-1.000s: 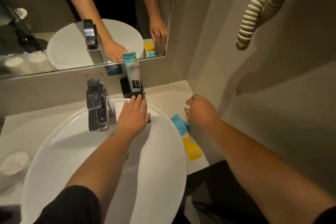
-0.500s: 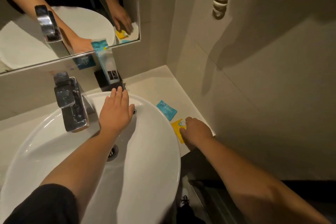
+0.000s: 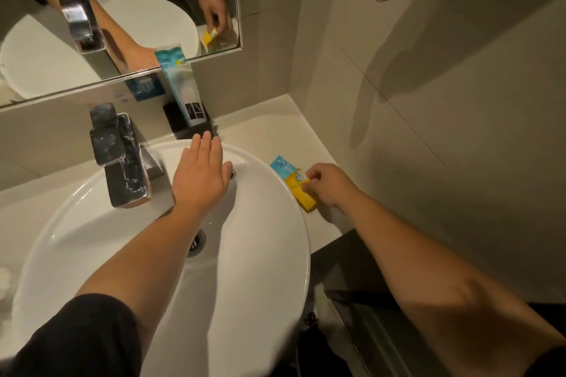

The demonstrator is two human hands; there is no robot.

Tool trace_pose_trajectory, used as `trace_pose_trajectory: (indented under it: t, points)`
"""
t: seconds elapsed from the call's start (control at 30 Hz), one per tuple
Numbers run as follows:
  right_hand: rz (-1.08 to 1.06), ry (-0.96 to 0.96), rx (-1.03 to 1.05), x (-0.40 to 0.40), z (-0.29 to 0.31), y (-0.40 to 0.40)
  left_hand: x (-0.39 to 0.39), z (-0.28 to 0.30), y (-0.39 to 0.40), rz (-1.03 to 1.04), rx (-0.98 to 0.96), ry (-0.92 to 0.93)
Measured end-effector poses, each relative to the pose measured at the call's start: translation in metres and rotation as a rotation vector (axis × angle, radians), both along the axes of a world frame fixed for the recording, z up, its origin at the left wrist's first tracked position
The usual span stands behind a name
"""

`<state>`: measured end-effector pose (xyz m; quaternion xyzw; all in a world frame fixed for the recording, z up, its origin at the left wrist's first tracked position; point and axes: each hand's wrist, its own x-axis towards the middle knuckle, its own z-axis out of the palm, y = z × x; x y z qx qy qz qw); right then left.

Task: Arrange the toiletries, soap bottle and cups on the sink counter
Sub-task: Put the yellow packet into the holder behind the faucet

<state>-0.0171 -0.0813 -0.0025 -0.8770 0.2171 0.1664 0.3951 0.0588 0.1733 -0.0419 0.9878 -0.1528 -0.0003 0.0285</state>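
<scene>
Yellow sachet pinched by right hand; print unreadable.

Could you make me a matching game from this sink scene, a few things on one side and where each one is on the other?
Things:
1. yellow sachet
2. blue sachet
3. left hand
4. tall blue-and-white packet

Places:
A. standing against the wall under the mirror
B. flat over the basin's back rim
C. pinched by the right hand
D. lying on the counter beside the basin, partly under the yellow one

Pairs: 1-C, 2-D, 3-B, 4-A
</scene>
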Motion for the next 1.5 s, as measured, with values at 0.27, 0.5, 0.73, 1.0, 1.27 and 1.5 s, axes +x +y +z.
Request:
trace_pose_trajectory:
  t: [0.27, 0.5, 0.73, 1.0, 1.27, 1.5]
  points:
    - [0.139, 0.048, -0.067, 0.069, 0.005, 0.017, -0.002, 0.003, -0.001, 0.015, 0.002, 0.008]
    - [0.237, 0.173, -0.243, 0.080, -0.012, 0.020, -0.001, 0.000, -0.003, 0.019, 0.030, -0.011]
    - [0.282, 0.184, -0.275, 0.080, -0.015, 0.021, 0.000, 0.000, -0.005, 0.030, 0.034, -0.002]
    - [0.223, 0.148, -0.106, 0.081, -0.013, 0.016, 0.002, -0.002, -0.004, 0.042, 0.038, 0.023]
    - [0.193, 0.055, 0.187, 0.087, 0.009, 0.008, 0.001, 0.001, -0.005, 0.048, 0.059, 0.039]
    - [0.174, -0.135, 0.468, 0.122, 0.036, 0.029, 0.001, 0.003, -0.006, 0.048, 0.078, 0.034]
